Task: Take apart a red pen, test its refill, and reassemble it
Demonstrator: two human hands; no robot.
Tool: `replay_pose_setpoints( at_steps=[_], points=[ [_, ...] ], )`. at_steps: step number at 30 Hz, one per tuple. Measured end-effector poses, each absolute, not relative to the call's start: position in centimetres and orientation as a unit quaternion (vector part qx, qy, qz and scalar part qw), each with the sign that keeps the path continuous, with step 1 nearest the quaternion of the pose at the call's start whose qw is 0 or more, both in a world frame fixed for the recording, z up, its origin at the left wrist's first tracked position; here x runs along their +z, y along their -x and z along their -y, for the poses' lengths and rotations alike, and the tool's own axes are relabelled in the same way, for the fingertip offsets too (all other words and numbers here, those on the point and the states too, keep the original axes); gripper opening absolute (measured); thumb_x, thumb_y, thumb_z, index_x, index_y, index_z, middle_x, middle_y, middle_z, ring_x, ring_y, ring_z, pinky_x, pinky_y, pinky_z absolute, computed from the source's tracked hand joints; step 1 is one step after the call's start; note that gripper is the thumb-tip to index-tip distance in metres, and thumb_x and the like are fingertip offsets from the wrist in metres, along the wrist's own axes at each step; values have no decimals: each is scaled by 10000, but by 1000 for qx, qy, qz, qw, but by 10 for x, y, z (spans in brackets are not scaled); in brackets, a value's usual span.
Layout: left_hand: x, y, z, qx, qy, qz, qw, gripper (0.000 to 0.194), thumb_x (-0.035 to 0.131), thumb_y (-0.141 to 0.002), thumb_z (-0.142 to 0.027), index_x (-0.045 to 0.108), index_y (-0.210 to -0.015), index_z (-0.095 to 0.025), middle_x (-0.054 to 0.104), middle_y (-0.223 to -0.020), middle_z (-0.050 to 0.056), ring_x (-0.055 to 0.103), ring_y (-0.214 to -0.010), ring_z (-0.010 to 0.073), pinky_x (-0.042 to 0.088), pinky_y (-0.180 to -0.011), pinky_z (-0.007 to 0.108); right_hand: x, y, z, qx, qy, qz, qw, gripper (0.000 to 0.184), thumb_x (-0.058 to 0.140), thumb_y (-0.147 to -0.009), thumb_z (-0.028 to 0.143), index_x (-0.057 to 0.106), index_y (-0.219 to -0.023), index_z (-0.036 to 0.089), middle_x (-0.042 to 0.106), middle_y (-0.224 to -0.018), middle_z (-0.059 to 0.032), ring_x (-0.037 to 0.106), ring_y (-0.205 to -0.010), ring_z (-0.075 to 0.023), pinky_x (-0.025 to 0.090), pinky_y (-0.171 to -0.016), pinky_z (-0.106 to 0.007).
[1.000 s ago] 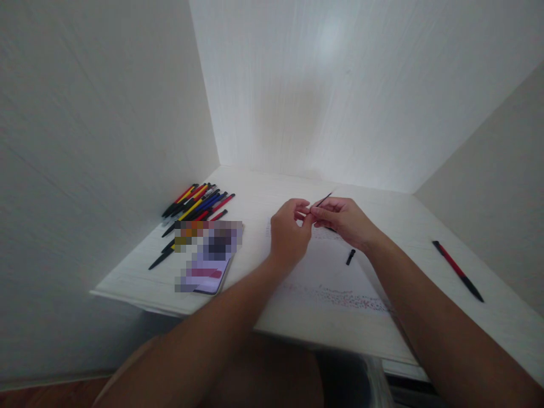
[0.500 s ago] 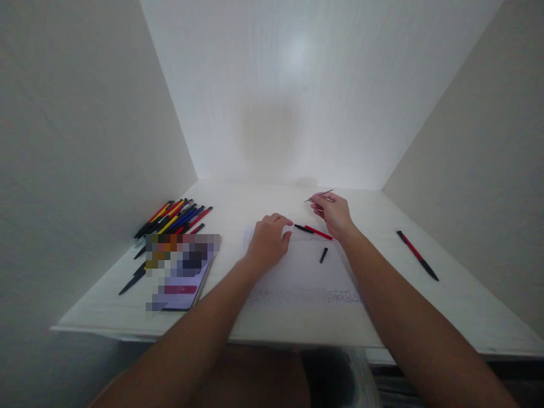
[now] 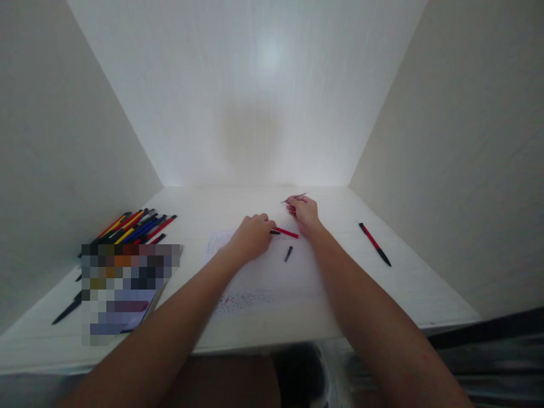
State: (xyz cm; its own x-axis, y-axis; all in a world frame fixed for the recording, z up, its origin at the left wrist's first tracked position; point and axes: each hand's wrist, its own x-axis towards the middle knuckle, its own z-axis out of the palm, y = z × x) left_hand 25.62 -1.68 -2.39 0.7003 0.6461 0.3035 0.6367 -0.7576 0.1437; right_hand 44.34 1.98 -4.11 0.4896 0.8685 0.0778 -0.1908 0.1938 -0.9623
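My right hand (image 3: pixel 304 215) pinches a thin pen refill (image 3: pixel 299 195) above the back of the white table. My left hand (image 3: pixel 253 238) rests over the sheet with its fingers curled around a black pen part (image 3: pixel 275 232), whose end pokes out beside the fingertips. Just right of it lies a red pen barrel (image 3: pixel 288 232). A small black cap (image 3: pixel 289 253) sits on the paper nearer to me. Beneath both forearms spreads a sheet of paper (image 3: pixel 276 277) with rows of small marks.
Several red, yellow, blue and black pens (image 3: pixel 136 229) are heaped on the left, partly behind a blurred, pixelated flat object (image 3: pixel 127 306). A red and black pen (image 3: pixel 374 245) lies alone on the right. White panels enclose the table (image 3: pixel 408 289) on the sides and back.
My left hand has moved onto the black pen part and its fingers have curled. My right hand keeps its hold on the refill. The whole view has shifted, moving things leftward.
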Motion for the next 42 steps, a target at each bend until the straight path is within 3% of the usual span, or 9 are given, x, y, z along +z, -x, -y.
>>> replay_pose_setpoints(
  at_steps=[4,8,13,17,19,21,29,42],
  points=[
    [-32,-252,9,184,-923,-334,40,157,591,-857,-210,733,-925,-212,626,-945,95,570,-888,250,443,-861,400,-43,-443,-21,382,509,343,691,113,738,-648,217,654,-703,166,685,-709,-25,588,-583,-91,467,-518,-201],
    [-40,-252,9,209,-920,-324,67,104,598,-843,-158,698,-852,-189,630,-897,83,564,-896,242,457,-863,374,-44,-444,-21,377,514,352,686,129,748,-634,226,657,-702,167,690,-715,-25,586,-584,-94,465,-519,-206],
    [-39,-254,17,310,-892,-304,126,236,531,-869,-93,690,-1013,-193,613,-974,78,579,-904,217,471,-883,372,-43,-444,-20,367,525,358,679,165,765,-616,258,658,-704,169,706,-730,-29,593,-572,-101,437,-483,-205],
    [-28,-258,22,531,-663,-351,394,134,569,-878,-111,660,-953,-173,628,-950,74,601,-832,189,487,-824,345,-31,-436,-12,381,514,363,677,203,772,-615,287,665,-751,180,717,-787,-23,638,-622,-116,471,-516,-210],
    [-24,-259,23,566,-529,-357,522,66,581,-890,-135,624,-927,-169,644,-902,78,620,-762,184,500,-743,335,-21,-427,-6,395,496,372,678,215,775,-625,300,664,-770,186,718,-807,-20,663,-668,-128,504,-563,-223],
    [-22,-260,22,572,-473,-350,572,27,582,-906,-156,597,-907,-178,658,-884,89,649,-789,200,510,-722,334,-11,-415,0,408,471,386,680,222,781,-636,308,661,-781,190,718,-813,-19,678,-701,-139,529,-606,-240],
    [-23,-251,17,585,-342,-309,667,125,631,-874,-100,567,-831,-199,677,-843,73,671,-911,197,528,-835,316,5,-386,16,403,398,470,677,217,789,-693,298,654,-811,175,704,-748,-29,709,-743,-195,591,-652,-322],
    [-26,-256,15,600,-172,-244,742,95,548,-920,-72,570,-848,-129,671,-775,49,671,-708,112,539,-715,216,0,-390,14,370,419,504,659,218,784,-719,306,655,-827,166,712,-755,-37,703,-730,-185,596,-614,-308]
  ],
)
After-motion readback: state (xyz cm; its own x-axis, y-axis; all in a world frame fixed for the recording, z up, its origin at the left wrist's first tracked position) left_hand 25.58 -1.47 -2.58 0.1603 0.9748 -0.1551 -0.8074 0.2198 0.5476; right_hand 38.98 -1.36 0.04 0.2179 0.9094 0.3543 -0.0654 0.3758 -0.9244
